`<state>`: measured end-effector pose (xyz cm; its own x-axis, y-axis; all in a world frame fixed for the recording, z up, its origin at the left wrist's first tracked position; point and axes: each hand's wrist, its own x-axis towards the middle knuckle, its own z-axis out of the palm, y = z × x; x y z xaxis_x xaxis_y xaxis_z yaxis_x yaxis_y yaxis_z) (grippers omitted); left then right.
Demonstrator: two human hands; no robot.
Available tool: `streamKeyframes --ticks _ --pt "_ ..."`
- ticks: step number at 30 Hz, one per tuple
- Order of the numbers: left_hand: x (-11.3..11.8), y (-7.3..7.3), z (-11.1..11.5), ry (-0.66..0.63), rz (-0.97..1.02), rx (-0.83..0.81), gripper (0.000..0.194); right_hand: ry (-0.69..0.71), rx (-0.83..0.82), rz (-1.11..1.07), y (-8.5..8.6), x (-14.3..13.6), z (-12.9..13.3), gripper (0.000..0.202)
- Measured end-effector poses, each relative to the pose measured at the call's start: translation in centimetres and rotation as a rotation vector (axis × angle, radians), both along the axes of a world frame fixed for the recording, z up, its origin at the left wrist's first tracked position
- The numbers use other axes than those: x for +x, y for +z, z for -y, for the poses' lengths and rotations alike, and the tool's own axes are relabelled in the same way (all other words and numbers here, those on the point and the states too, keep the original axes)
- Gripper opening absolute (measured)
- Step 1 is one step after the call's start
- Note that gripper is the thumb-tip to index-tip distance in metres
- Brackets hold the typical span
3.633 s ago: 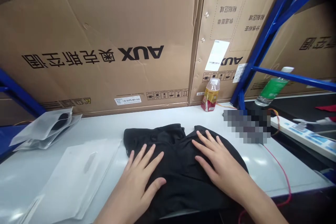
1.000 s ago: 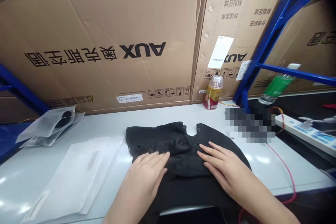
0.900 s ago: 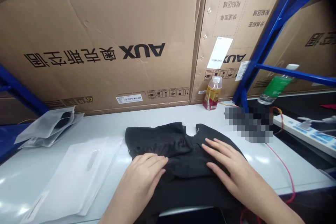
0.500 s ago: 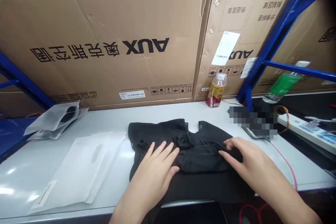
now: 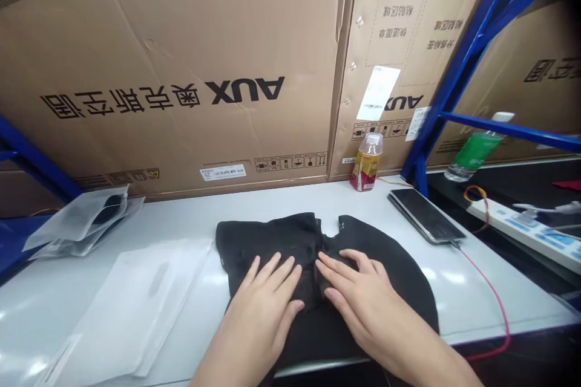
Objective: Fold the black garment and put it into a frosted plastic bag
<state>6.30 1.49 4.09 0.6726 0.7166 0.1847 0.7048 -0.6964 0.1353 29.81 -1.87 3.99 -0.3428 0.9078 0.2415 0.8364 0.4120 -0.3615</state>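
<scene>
Both hands, left (image 5: 265, 302) and right (image 5: 363, 296), open on rumpled black cloth (image 5: 390, 248).

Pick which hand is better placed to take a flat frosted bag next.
Likely the left hand: it lies flat on the black garment, on the side nearer the frosted bags. The right hand rests farther across and would probably have to cross the left.
</scene>
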Motion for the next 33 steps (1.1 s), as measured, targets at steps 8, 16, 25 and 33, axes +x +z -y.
streamKeyframes --ticks 8,16,25,33 --pt "-2.8 -1.0 0.5 0.005 -0.008 0.041 0.047 -0.345 0.133 -0.160 -1.5 3.0 0.0 0.033" --pt "-2.4 0.6 1.5 -0.037 0.094 0.124 0.041 -0.455 0.007 -0.099 0.1 1.4 -0.6 0.025" --pt "-1.5 0.9 2.0 -0.047 0.238 -0.127 0.026 -0.016 -0.002 -0.188 3.5 -2.3 -0.9 0.003" --pt "-0.1 2.4 1.6 0.265 0.489 0.011 0.029 -0.045 0.057 -0.226 0.2 -1.1 -1.1 0.036"
